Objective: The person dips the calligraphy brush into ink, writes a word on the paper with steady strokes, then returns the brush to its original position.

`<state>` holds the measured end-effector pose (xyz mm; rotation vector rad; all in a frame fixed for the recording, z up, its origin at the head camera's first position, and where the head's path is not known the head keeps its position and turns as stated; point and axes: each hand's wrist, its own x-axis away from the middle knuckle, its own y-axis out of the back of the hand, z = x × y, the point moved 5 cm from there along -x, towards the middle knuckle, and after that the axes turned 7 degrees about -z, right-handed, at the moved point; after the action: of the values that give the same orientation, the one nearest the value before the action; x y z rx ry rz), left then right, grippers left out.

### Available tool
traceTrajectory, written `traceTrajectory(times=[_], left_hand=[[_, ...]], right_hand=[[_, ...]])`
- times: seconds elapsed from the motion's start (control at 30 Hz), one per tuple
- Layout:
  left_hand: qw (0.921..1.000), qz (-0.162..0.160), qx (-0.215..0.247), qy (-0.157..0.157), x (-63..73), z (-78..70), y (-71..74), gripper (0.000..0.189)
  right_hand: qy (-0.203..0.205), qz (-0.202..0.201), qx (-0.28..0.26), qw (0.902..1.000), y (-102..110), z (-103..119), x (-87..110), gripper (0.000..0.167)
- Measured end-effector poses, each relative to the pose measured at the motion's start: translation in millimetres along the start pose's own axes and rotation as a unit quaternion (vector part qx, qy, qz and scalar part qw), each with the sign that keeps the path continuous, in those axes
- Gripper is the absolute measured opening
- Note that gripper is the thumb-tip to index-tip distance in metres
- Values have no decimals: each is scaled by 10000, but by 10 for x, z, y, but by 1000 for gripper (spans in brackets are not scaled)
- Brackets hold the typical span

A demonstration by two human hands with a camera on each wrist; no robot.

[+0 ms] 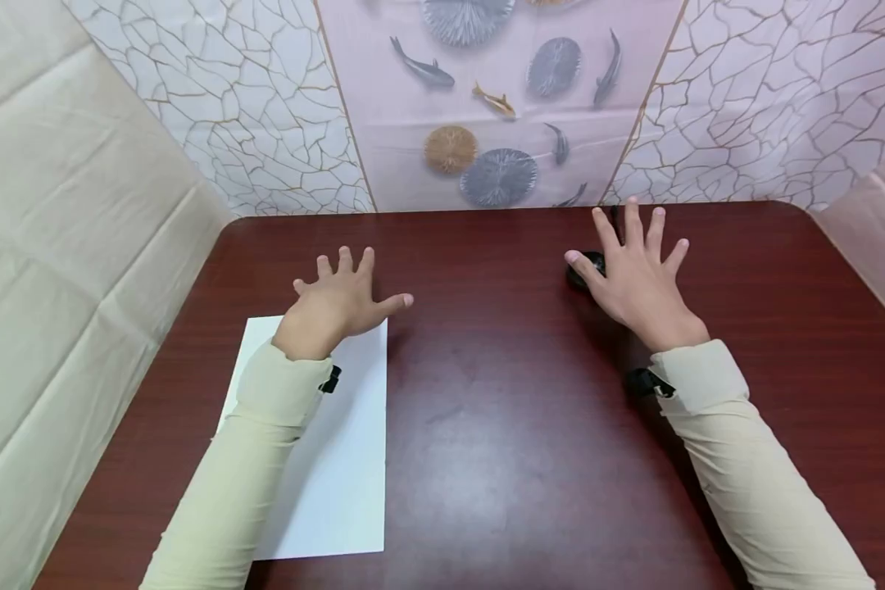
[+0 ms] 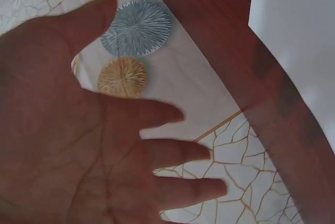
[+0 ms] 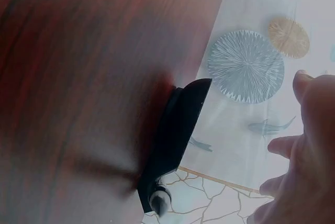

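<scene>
My left hand (image 1: 333, 305), its fingers spread, hovers palm down over the far end of a white sheet of paper (image 1: 350, 442) and holds nothing. In the left wrist view, the bare palm (image 2: 68, 130) fills the left side, with the sheet's edge at upper right. Fingers also spread, my right hand (image 1: 637, 283) overlaps a small black object (image 1: 597, 260) near the table's back edge and partly hides it. The right wrist view shows this black object (image 3: 180, 124) standing on the table, a rounded tip sticking out near its lower end. The right fingers (image 3: 287, 146) are apart from it.
The dark red wooden table (image 1: 472, 393) has a shiny surface. Behind it hangs a patterned cloth (image 1: 406, 156) with fish and round motifs. A cream cloth (image 1: 81, 246) rises along the left side, and a pale cloth (image 1: 873, 238) along the right.
</scene>
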<state>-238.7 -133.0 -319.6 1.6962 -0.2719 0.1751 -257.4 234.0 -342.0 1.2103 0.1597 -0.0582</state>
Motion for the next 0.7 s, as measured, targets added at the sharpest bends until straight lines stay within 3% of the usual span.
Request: traceTrajectory(times=[0.13,0.33,0.5,0.7], left_hand=[[9976,613,-201,-269,109,42,-7,105],[9854,1359,-723,-723,253,159,-140,118],[9820,1560,-754,-755,286,255,-309,133],[9840,1457,-716,-736,283,268,-477,141]], right_hand=[[50,-82,-13,10000,40,22,7,87],[97,-88,-35,9999,94,87,50,83],[205,-191,-96,9996,131,157,73,82],[315,-351,-333,9983,172,215,96,79]])
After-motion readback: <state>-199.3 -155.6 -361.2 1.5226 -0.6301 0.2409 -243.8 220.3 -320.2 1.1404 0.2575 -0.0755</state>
